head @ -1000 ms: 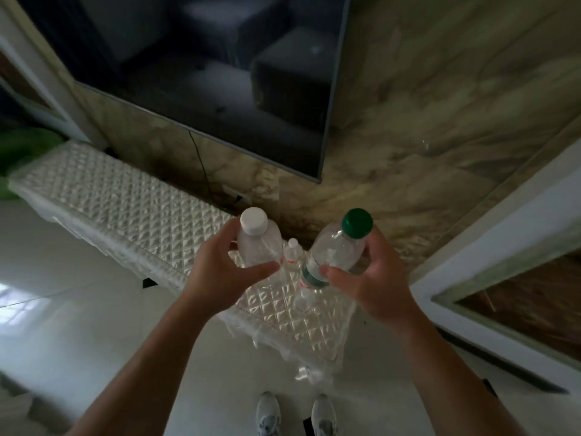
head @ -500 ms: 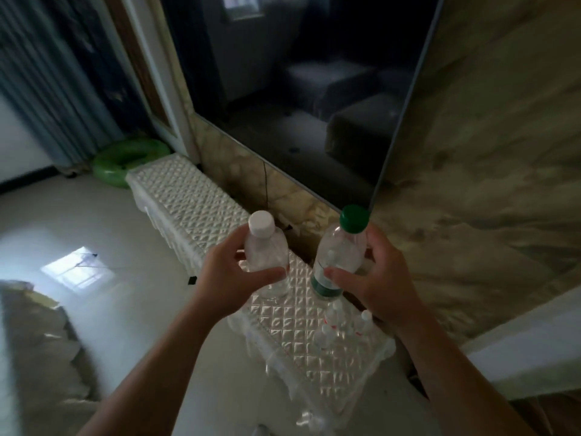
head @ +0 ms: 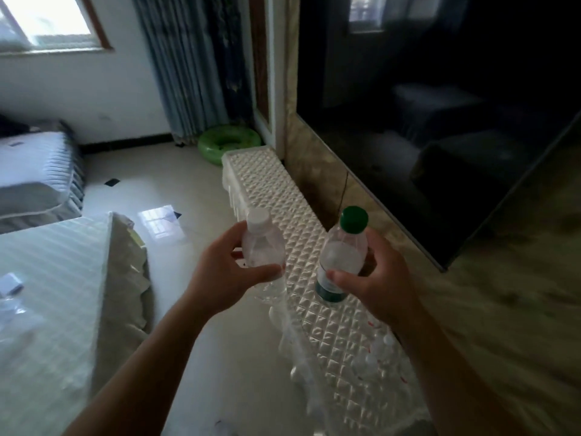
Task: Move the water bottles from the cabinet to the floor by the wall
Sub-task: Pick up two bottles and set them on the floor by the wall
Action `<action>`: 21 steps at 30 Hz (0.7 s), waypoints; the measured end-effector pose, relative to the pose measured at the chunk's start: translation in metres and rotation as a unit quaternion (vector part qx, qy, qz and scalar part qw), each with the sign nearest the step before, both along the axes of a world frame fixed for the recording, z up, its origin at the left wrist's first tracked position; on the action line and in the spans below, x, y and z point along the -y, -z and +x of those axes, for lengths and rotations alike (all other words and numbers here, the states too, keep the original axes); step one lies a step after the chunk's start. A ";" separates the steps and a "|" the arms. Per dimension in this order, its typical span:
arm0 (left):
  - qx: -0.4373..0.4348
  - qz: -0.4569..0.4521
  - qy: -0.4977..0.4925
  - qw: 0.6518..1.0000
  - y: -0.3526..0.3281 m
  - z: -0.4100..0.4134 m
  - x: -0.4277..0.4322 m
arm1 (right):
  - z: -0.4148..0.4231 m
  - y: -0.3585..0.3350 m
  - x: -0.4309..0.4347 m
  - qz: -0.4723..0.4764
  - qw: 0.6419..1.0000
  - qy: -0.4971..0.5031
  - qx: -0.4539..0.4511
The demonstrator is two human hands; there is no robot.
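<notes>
My left hand (head: 223, 275) grips a clear water bottle with a white cap (head: 262, 247), held upright above the cabinet's front edge. My right hand (head: 375, 281) grips a second clear bottle with a green cap and a green label (head: 342, 256), also upright. Both bottles are lifted off the long low cabinet (head: 276, 187), whose top is white and quilted under clear plastic. A few small pale bottles (head: 375, 350) stand blurred on the cabinet's near end, beside my right forearm.
A large dark TV screen (head: 440, 121) hangs on the marble wall (head: 503, 325) above the cabinet. A green swim ring (head: 226, 143) lies on the floor past the cabinet's far end, by the curtains. A bed (head: 47, 294) fills the left; pale tiled floor (head: 188, 309) lies between.
The view has swung left and up, bringing in the bed, window and curtains. Both hands keep their bottles, now held further along the cabinet from the small bottles.
</notes>
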State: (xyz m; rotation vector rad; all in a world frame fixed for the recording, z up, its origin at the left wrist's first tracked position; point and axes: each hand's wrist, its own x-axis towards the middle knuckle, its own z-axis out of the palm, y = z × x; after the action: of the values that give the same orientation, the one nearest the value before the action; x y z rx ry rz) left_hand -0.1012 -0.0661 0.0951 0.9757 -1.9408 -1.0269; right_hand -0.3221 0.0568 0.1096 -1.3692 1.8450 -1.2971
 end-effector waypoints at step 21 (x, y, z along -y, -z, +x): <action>-0.033 -0.002 -0.138 0.990 0.004 0.185 0.179 | 0.164 0.007 0.240 -0.043 0.993 -0.107 -0.001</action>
State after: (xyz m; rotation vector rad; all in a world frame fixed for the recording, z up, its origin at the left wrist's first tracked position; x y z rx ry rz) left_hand 0.0839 -0.2449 0.0910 1.1561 -1.6952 -0.8844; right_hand -0.1576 -0.1831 0.1027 -1.5651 1.6089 -1.2755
